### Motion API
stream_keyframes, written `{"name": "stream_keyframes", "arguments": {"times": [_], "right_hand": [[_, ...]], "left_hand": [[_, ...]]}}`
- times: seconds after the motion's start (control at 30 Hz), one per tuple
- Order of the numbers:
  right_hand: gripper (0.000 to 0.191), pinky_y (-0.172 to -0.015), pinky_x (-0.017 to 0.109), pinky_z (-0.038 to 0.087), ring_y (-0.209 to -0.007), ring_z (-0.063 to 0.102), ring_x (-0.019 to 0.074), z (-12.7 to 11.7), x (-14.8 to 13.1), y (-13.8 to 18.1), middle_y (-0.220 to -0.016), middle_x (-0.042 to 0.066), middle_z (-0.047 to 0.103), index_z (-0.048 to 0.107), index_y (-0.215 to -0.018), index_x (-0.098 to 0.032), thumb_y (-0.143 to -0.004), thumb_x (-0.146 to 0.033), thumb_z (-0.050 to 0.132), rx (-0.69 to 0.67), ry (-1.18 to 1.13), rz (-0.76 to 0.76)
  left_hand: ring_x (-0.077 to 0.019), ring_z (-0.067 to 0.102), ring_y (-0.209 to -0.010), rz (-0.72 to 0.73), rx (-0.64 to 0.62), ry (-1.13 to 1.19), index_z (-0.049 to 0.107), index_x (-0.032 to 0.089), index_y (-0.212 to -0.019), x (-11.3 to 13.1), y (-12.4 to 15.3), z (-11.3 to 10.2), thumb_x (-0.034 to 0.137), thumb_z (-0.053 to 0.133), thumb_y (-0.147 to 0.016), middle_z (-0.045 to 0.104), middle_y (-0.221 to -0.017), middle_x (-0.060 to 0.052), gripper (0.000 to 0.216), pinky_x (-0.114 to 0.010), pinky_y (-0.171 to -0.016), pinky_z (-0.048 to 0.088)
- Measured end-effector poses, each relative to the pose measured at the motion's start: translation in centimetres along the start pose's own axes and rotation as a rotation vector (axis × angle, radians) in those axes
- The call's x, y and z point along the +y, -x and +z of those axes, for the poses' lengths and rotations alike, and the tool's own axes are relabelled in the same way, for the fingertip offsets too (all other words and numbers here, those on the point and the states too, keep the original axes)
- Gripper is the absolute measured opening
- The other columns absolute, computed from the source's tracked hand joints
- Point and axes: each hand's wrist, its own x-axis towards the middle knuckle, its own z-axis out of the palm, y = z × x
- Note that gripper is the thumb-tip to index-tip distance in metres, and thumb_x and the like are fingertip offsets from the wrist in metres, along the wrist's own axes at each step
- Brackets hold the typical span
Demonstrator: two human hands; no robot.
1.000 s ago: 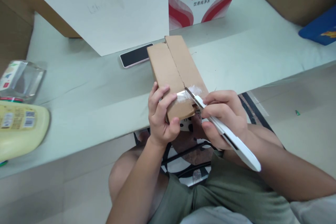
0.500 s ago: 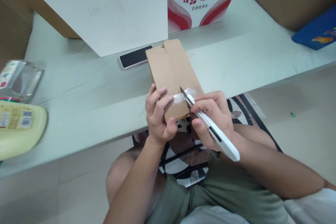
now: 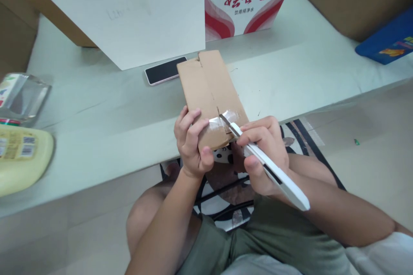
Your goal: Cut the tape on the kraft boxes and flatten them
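A brown cardboard box (image 3: 206, 84) juts over the table's front edge, tilted toward me. Its near end carries a strip of clear tape (image 3: 215, 123) across the middle seam. My left hand (image 3: 193, 146) grips the box's near left side, fingers on top and thumb at the near end. In my right hand (image 3: 266, 154) is a white utility knife (image 3: 274, 172) with its blade out. The blade's tip rests at the seam by the tape, where a short dark slit shows.
A phone (image 3: 163, 71) lies behind the box on the pale green table (image 3: 112, 116). White cartons (image 3: 119, 13) stand at the back. To the left are a clear bottle (image 3: 27, 96) and a yellow bottle (image 3: 26, 159); a blue package (image 3: 383, 45) sits at the right.
The knife blade has shifted slightly toward me along the seam, and the handle has swung down to the right. My left hand keeps its grip on the box.
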Motion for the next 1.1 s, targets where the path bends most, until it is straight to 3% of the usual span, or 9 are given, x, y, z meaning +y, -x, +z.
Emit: {"name": "stream_keyframes", "arguments": {"times": [0.2, 0.3, 0.43, 0.5, 0.6, 0.8, 1.1], "right_hand": [[0.040, -0.066, 0.034, 0.055, -0.086, 0.062, 0.0199, 0.5, 0.3, 0.1, -0.092, 0.007, 0.060, 0.060, -0.100, -0.023, -0.103, -0.057, 0.039, -0.020, 0.036, 0.051], [0.034, -0.074, 0.038, 0.060, -0.095, 0.065, 0.0215, 0.5, 0.7, -0.1, -0.100, 0.009, 0.061, 0.059, -0.100, -0.023, -0.102, -0.053, 0.044, -0.016, 0.030, 0.027], [0.009, -0.088, 0.043, 0.062, -0.112, 0.069, 0.0242, 0.0, 1.5, -0.6, -0.117, 0.012, 0.067, 0.056, -0.102, -0.024, -0.096, -0.031, 0.058, -0.064, -0.015, -0.059], [0.016, -0.090, 0.042, 0.062, -0.113, 0.071, 0.0241, -0.2, 1.9, -0.6, -0.118, 0.011, 0.072, 0.056, -0.110, -0.024, -0.094, -0.023, 0.061, -0.075, -0.042, -0.057], [0.030, -0.083, 0.039, 0.063, -0.106, 0.074, 0.0234, -0.2, 2.1, -0.3, -0.119, 0.012, 0.073, 0.053, -0.124, -0.024, -0.095, -0.028, 0.063, -0.025, -0.052, 0.007], [0.017, -0.083, 0.040, 0.063, -0.108, 0.073, 0.0231, 0.4, 2.2, 0.0, -0.113, 0.013, 0.073, 0.052, -0.109, -0.024, -0.097, -0.032, 0.061, 0.013, -0.093, -0.028], [0.020, -0.074, 0.038, 0.063, -0.095, 0.075, 0.0228, 0.2, 2.6, -0.1, -0.108, 0.009, 0.075, 0.058, -0.102, -0.026, -0.095, -0.044, 0.063, -0.033, 0.002, -0.136]], "left_hand": [[-0.0309, 0.060, -0.123, 0.024, 0.026, 0.017, 0.063, 0.022, -0.120, 0.0, 0.1, 0.3, 0.042, 0.038, -0.097, 0.064, -0.129, -0.011, 0.040, -0.058, -0.117, 0.039], [-0.0318, 0.059, -0.126, 0.009, 0.019, -0.007, 0.063, 0.022, -0.121, 0.0, 0.1, 0.2, 0.044, 0.036, -0.097, 0.064, -0.130, -0.012, 0.042, -0.058, -0.116, 0.040], [-0.0314, 0.059, -0.126, -0.001, 0.002, -0.029, 0.062, 0.024, -0.121, 0.1, 0.0, 0.2, 0.046, 0.035, -0.098, 0.064, -0.131, -0.011, 0.042, -0.057, -0.115, 0.041], [-0.0305, 0.060, -0.125, 0.011, -0.007, -0.035, 0.062, 0.024, -0.121, 0.2, -0.2, 0.2, 0.046, 0.034, -0.098, 0.064, -0.131, -0.011, 0.042, -0.056, -0.116, 0.041], [-0.0302, 0.061, -0.124, 0.021, -0.011, -0.035, 0.061, 0.024, -0.122, 0.2, -0.3, 0.3, 0.046, 0.034, -0.098, 0.064, -0.130, -0.011, 0.042, -0.057, -0.117, 0.040], [-0.0308, 0.060, -0.124, 0.005, 0.015, -0.016, 0.062, 0.024, -0.121, 0.1, -0.2, 0.3, 0.046, 0.035, -0.098, 0.064, -0.130, -0.010, 0.042, -0.057, -0.116, 0.040], [-0.0311, 0.060, -0.124, -0.023, -0.001, -0.044, 0.061, 0.023, -0.119, 0.1, 0.0, 0.2, 0.047, 0.033, -0.098, 0.064, -0.128, -0.011, 0.043, -0.057, -0.114, 0.042]]}}
